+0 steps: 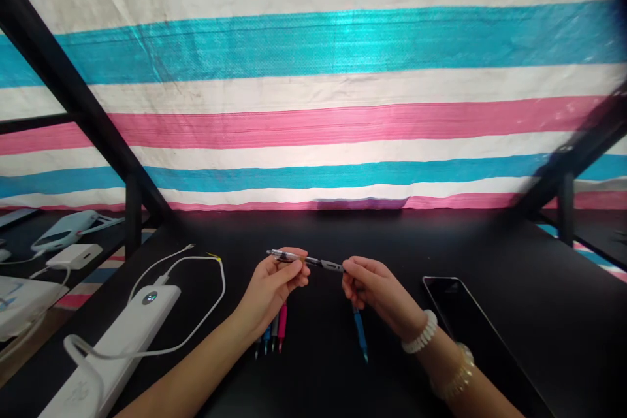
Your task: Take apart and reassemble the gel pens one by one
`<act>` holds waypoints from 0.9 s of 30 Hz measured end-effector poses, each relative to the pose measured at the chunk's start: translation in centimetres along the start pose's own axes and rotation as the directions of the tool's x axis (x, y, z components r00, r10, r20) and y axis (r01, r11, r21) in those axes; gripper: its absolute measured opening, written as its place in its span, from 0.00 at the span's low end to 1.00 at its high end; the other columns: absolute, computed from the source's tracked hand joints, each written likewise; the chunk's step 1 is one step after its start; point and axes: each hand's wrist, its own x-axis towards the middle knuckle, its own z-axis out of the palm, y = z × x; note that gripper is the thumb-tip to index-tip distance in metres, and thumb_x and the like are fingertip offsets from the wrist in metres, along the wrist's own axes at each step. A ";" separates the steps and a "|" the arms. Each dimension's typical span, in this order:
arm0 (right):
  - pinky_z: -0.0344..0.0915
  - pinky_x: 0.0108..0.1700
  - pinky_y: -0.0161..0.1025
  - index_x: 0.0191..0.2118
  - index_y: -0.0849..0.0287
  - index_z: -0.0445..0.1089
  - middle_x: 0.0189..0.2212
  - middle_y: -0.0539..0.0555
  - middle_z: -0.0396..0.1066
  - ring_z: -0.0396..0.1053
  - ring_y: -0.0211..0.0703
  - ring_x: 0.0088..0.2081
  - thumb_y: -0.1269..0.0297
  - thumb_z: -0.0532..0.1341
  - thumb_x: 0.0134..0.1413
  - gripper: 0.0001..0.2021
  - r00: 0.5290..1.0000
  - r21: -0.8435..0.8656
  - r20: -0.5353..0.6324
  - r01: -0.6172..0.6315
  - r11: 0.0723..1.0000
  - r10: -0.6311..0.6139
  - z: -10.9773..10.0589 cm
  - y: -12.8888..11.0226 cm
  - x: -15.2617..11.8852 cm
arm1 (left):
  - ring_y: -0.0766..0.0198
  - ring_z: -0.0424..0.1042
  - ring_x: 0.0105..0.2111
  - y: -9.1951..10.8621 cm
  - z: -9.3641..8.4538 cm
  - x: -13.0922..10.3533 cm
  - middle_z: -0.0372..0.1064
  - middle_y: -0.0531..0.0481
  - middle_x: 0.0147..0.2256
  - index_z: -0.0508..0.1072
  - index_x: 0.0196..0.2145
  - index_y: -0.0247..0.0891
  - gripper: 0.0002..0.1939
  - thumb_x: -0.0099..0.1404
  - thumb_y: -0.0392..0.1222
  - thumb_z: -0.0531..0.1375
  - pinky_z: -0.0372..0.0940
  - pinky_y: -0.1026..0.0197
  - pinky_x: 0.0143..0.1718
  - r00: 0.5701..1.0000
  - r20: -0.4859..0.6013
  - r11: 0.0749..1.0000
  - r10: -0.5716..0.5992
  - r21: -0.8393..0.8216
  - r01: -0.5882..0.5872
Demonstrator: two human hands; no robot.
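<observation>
A pen (316, 262) with a clear barrel and a grey grip lies almost level above the black table. My left hand (279, 274) pinches its clip end between thumb and fingers. At the other end, the thumb and fingers of my right hand (367, 281) close on the tip of the grip. Below my left hand several pens lie side by side, among them a pink pen (283, 326) and a blue one (267, 337). Under my right hand lies a single blue pen (360, 334), its upper end hidden by the hand.
A white power bank (117, 346) with a looped white cable (196, 330) lies at the left. A black phone (477, 326) is at the right, partly behind my right forearm. Black metal bars (78, 104) flank the table (313, 228), with a striped sheet behind.
</observation>
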 end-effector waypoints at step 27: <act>0.53 0.19 0.30 0.29 0.60 0.65 0.18 0.46 0.65 0.57 0.31 0.18 0.50 0.68 0.45 0.18 0.999 0.089 -0.014 -0.035 0.995 0.036 0.1 -0.3 -0.1 | 0.70 0.71 0.25 0.0 0.2 -0.2 0.74 0.49 0.26 0.79 0.37 0.33 0.10 0.55 0.36 0.69 0.67 0.69 0.30 1.000 0.020 1.000 -0.008 0.001 0.008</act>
